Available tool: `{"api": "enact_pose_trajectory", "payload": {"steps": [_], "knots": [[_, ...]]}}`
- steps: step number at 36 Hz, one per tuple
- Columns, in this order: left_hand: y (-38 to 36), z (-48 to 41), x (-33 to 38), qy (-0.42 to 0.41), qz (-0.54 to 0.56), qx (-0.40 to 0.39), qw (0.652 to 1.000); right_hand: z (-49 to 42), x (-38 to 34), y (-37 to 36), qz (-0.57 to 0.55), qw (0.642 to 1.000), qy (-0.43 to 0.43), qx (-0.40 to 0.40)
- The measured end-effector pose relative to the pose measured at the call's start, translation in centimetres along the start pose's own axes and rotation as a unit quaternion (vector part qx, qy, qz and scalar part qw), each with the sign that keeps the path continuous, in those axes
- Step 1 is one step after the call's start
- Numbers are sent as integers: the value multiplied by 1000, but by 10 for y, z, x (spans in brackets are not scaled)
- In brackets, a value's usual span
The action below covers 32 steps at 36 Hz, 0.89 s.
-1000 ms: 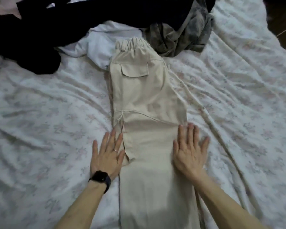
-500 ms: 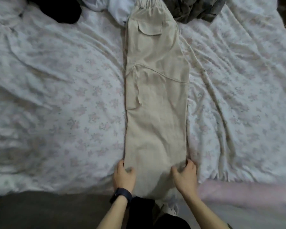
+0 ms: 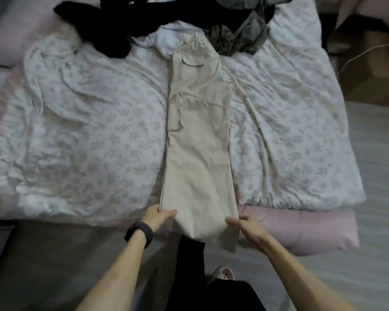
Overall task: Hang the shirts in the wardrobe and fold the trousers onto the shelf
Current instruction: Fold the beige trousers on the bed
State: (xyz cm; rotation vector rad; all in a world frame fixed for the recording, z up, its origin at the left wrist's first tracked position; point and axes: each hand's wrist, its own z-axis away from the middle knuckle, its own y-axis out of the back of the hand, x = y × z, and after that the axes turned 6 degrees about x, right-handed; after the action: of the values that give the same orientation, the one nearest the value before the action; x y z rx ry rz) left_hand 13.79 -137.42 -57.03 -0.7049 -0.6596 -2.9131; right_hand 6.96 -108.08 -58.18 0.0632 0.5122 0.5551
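Note:
Beige trousers lie lengthwise on the bed, folded leg on leg, with the elastic waist at the far end and the hems hanging over the near edge. My left hand, with a black watch on its wrist, pinches the left side of the legs near the hem, thumb on top. At the right side of the legs my right hand holds the cloth the same way. A pile with a black garment, a white one and a grey one sits beyond the waistband.
A floral quilt covers the bed over a pink sheet. Grey floor runs along the right and near sides. My dark-clad legs and a slipper are below. A thin cord trails at the far right.
My hands slid from pressing flat on the thigh area down to the hem end and took hold of both sides of the legs. The view pulled back from the bed.

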Motion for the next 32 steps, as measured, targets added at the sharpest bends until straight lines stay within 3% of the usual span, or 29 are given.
{"api": "enact_pose_trajectory", "payload": {"steps": [6,16,20,27,32], "knots": [[9,82,20,-60,40,16,997,61,-8,35,-25,994,102,30],[17,150,3,-80,5,61,995,121,-5,47,1,979,115,169],[31,162,21,-112,32,1,993,144,-20,54,-96,977,117,149],[63,178,68,-55,188,-53,979,162,-62,69,-293,946,113,83],[70,180,98,-88,202,-68,973,161,-100,77,-273,943,171,89]]}}
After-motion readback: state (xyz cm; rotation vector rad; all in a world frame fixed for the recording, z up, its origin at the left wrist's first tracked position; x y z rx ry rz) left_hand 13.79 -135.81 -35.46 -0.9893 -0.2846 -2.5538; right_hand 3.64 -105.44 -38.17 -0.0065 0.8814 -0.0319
